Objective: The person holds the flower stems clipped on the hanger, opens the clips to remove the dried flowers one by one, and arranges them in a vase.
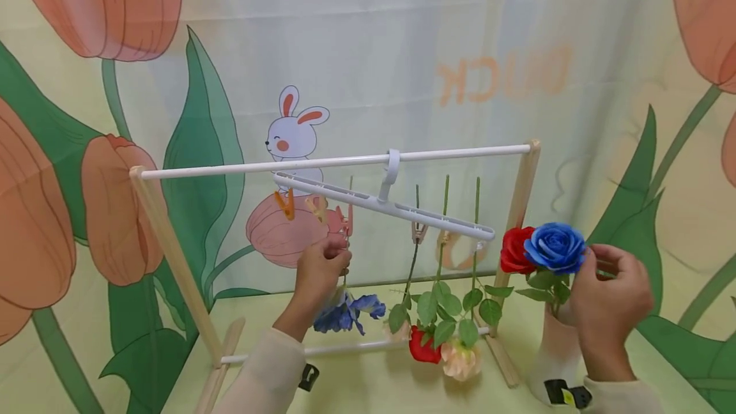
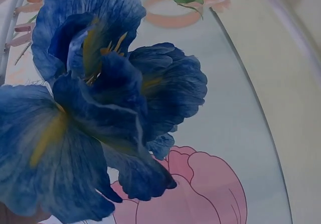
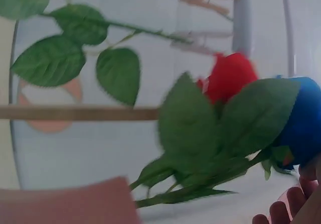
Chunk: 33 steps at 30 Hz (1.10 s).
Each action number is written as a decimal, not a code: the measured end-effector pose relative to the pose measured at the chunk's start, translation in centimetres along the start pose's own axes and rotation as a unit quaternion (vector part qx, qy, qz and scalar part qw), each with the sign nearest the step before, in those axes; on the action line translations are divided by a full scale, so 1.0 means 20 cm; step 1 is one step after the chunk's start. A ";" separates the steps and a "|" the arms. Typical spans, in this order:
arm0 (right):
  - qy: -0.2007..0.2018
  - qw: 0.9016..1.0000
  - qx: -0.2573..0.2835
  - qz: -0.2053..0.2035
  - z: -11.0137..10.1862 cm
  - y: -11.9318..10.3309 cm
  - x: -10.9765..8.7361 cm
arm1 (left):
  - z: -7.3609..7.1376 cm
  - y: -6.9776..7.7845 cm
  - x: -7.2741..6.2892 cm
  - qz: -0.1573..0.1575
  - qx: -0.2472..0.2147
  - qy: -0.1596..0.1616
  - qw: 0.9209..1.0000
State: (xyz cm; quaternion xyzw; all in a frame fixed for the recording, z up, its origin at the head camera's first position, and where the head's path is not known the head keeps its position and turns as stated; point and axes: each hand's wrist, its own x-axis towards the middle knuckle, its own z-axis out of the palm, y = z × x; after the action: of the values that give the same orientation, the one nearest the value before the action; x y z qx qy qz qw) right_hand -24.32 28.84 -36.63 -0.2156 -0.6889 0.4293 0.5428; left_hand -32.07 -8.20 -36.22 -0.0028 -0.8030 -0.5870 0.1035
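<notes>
- Your left hand (image 1: 319, 270) pinches the iris (image 1: 347, 313) below the hanger's (image 1: 363, 200) left half.
- Your right hand (image 1: 612, 289) touches the blue rose (image 1: 554, 246), right of the hanger; I can't tell if it grips.

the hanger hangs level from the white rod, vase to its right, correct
Not level: the head view shows the hanger tilted, its right end lower. It does hang from the white rod, with the vase to its right.
</notes>
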 end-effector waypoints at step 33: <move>-0.307 0.940 0.117 -0.091 0.68 -0.72 -0.85 | -0.04 -0.01 -0.07 0.015 -0.063 -0.010 0.998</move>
State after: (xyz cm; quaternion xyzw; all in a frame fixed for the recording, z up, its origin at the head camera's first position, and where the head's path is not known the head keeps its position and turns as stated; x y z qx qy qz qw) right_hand -29.11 3.35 -34.88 0.0547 -0.7838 0.5008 0.3632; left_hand -30.59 -8.78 -36.47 -0.0274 -0.7651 -0.6349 0.1041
